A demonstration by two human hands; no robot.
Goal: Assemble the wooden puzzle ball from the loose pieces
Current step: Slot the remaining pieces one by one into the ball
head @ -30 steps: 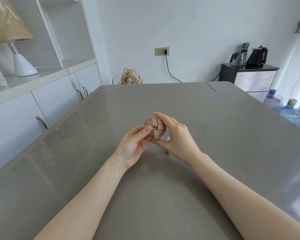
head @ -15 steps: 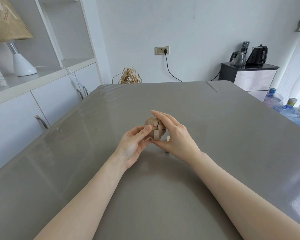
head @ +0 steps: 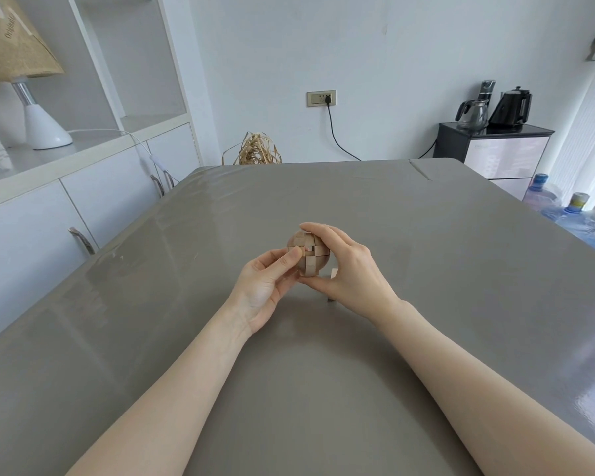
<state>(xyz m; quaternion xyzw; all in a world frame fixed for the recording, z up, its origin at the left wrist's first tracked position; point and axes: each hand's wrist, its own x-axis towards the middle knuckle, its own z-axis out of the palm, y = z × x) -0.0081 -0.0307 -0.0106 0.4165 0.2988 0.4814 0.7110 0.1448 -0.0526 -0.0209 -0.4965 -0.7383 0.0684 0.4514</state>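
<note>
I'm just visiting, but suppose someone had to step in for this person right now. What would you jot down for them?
Left hand: thumb and fingers pinch the near left side of the ball.
Right hand: fingers curled over the top and right side of the ball, thumb under it.
The ball is held just above the table, nearly round, with a small gap showing on its front face.
One loose piece shows by the right hand, mostly hidden behind it.
Done: most pieces are locked together.
Left: probably fit the remaining piece and close the gap.
</note>
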